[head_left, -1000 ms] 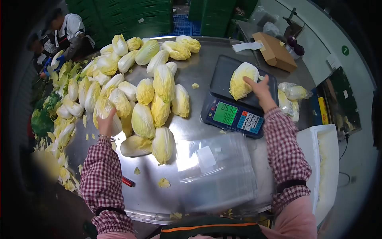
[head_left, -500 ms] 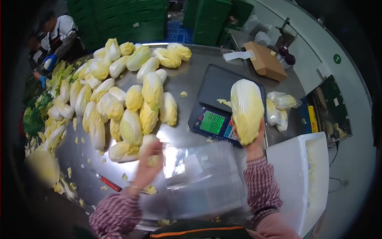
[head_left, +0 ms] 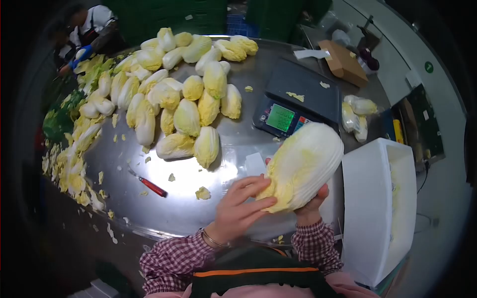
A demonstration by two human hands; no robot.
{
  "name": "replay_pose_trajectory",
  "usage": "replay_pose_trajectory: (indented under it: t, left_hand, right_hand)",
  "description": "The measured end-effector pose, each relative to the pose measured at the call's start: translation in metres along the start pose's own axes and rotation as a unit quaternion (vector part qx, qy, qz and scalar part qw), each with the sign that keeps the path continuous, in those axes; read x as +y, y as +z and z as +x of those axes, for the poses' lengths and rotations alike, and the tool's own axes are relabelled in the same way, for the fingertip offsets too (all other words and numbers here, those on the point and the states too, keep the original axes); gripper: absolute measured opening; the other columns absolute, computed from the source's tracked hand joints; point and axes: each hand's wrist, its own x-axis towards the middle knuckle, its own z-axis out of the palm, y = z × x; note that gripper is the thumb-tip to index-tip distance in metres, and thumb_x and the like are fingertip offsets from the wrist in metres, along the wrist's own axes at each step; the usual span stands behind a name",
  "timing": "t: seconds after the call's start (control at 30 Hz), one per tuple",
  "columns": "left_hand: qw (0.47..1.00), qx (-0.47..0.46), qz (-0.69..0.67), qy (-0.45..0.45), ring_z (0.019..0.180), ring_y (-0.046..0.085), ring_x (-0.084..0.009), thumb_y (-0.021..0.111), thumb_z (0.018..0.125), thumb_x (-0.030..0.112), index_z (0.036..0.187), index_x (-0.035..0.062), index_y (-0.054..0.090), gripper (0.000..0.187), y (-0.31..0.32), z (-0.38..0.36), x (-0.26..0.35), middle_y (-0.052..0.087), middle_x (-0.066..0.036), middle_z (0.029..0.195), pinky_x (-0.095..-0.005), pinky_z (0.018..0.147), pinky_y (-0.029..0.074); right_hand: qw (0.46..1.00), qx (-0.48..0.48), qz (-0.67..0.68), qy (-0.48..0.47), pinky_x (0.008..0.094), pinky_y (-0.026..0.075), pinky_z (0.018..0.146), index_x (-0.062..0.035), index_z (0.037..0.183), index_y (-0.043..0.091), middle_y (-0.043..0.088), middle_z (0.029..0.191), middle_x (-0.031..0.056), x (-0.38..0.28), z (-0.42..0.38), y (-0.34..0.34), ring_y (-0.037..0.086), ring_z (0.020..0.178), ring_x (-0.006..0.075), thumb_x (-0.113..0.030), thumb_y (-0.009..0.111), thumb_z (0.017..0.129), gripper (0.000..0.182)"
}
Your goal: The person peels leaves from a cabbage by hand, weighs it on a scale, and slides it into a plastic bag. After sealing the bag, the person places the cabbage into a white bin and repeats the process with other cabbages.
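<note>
A large napa cabbage (head_left: 313, 161) is held up in front of me, tilted, its white base up and right and its yellow leafy tip toward the lower left. My right hand (head_left: 312, 203) supports it from beneath, mostly hidden behind it. My left hand (head_left: 243, 206) has its fingers closed on the leafy tip. Just beyond the cabbage sits a digital scale (head_left: 310, 87) with a lit green display; bits of leaf lie on its plate. Clear plastic bags (head_left: 256, 161) lie on the table, largely covered by the cabbage.
Several napa cabbages (head_left: 188, 118) are heaped on the metal table (head_left: 124, 174), left of centre. A red-handled knife (head_left: 153, 187) lies nearer me. At right are a white foam box (head_left: 367, 198) and bagged cabbages (head_left: 357, 116). A co-worker (head_left: 94, 27) stands at far left.
The cabbage has come from over the scale toward me and turned. My left hand has moved right and taken hold of its leafy tip. The scale plate no longer has the cabbage above it.
</note>
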Motion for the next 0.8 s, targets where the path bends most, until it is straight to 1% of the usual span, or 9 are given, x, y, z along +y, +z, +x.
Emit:
replay_pose_trajectory:
  t: [0.07, 0.13, 0.23, 0.27, 0.37, 0.4, 0.47, 0.63, 0.8]
  left_hand:
    - [0.999, -0.020, -0.025, 0.009, 0.108, 0.052, -0.0289, 0.071, 0.068, 0.001, 0.106, -0.0022, 0.060, 0.039, -0.018, -0.015, 0.007, 0.059, -0.018, 0.109, -0.0377, 0.090, 0.041]
    - [0.986, 0.054, -0.110, -0.113, 0.101, 0.056, -0.0283, 0.065, 0.072, -0.002, 0.094, -0.0028, 0.065, 0.022, -0.034, -0.023, 0.020, 0.065, -0.013, 0.091, -0.0373, 0.088, 0.043]
    - [0.978, 0.027, -0.160, -0.129, 0.107, 0.053, -0.0260, 0.066, 0.074, 0.001, 0.100, -0.0024, 0.062, 0.027, -0.055, -0.031, 0.021, 0.062, -0.015, 0.105, -0.0371, 0.091, 0.041]
    - [0.952, 0.015, -0.264, -0.152, 0.116, 0.045, -0.0266, 0.068, 0.075, 0.008, 0.125, -0.0005, 0.046, 0.056, -0.054, -0.038, 0.011, 0.049, -0.016, 0.125, -0.0388, 0.097, 0.038]
    - [0.878, -0.065, -0.345, -0.324, 0.126, 0.034, -0.0255, 0.073, 0.072, 0.011, 0.141, 0.0030, 0.017, 0.090, -0.058, -0.021, 0.022, 0.029, -0.014, 0.140, -0.0382, 0.101, 0.033]
    - [0.910, -0.126, -0.272, -0.288, 0.130, 0.027, -0.0233, 0.077, 0.068, 0.008, 0.143, 0.0052, 0.001, 0.107, -0.049, -0.025, 0.013, 0.021, -0.012, 0.143, -0.0360, 0.104, 0.028]
    - [0.901, -0.056, -0.322, -0.285, 0.131, 0.026, -0.0235, 0.077, 0.068, 0.011, 0.143, 0.0040, 0.002, 0.107, -0.035, -0.037, 0.004, 0.019, -0.014, 0.144, -0.0346, 0.105, 0.026]
    - [0.915, 0.096, -0.280, -0.274, 0.131, 0.025, -0.0234, 0.081, 0.065, 0.016, 0.142, 0.0034, 0.006, 0.108, -0.016, -0.062, -0.001, 0.021, -0.015, 0.143, -0.0349, 0.106, 0.024]
    - [0.943, -0.018, -0.265, -0.200, 0.132, 0.025, -0.0271, 0.090, 0.046, 0.030, 0.141, 0.0048, 0.011, 0.126, -0.082, -0.036, -0.004, 0.022, -0.016, 0.141, -0.0395, 0.106, 0.025]
  right_hand:
    - [0.999, -0.032, 0.015, 0.034, 0.0564, 0.034, 0.100, -0.0097, 0.140, 0.019, 0.031, 0.138, 0.0179, 0.007, -0.001, 0.007, 0.035, 0.123, 0.0430, -0.049, 0.075, 0.061, 0.105]
    - [0.995, -0.057, 0.029, 0.078, 0.0575, 0.031, 0.102, -0.0109, 0.141, 0.016, 0.028, 0.139, 0.0181, 0.013, -0.006, 0.008, 0.032, 0.124, 0.0466, -0.048, 0.077, 0.059, 0.108]
    - [0.995, -0.059, 0.009, 0.076, 0.0569, 0.032, 0.102, -0.0106, 0.141, 0.017, 0.028, 0.139, 0.0176, 0.024, -0.009, 0.011, 0.032, 0.124, 0.0471, -0.046, 0.078, 0.057, 0.110]
    - [0.994, -0.067, 0.009, 0.083, 0.0569, 0.032, 0.102, -0.0106, 0.141, 0.017, 0.028, 0.139, 0.0176, 0.025, -0.008, 0.017, 0.032, 0.124, 0.0471, -0.046, 0.078, 0.057, 0.110]
    - [0.988, -0.113, -0.028, 0.100, 0.0528, 0.034, 0.101, -0.0115, 0.141, 0.017, 0.029, 0.140, 0.0165, 0.026, -0.009, 0.028, 0.035, 0.124, 0.0428, -0.042, 0.081, 0.055, 0.111]
    - [0.978, -0.109, -0.130, 0.123, 0.0502, 0.035, 0.101, -0.0115, 0.141, 0.017, 0.030, 0.139, 0.0163, 0.024, -0.013, 0.022, 0.037, 0.124, 0.0391, -0.041, 0.081, 0.055, 0.112]
    - [0.957, -0.114, -0.227, 0.140, 0.0476, 0.037, 0.101, -0.0115, 0.142, 0.016, 0.031, 0.138, 0.0161, 0.027, -0.010, 0.031, 0.039, 0.124, 0.0354, -0.040, 0.082, 0.055, 0.113]
    - [0.882, -0.086, -0.457, -0.079, 0.0392, 0.042, 0.095, -0.0056, 0.141, -0.005, 0.036, 0.131, 0.0160, 0.035, -0.019, 0.080, 0.043, 0.121, 0.0277, -0.016, 0.084, 0.059, 0.121]
    - [0.903, -0.161, -0.397, -0.046, 0.0368, 0.038, 0.098, -0.0046, 0.142, -0.002, 0.029, 0.137, 0.0176, 0.037, -0.026, 0.069, 0.041, 0.122, 0.0280, -0.010, 0.084, 0.059, 0.119]
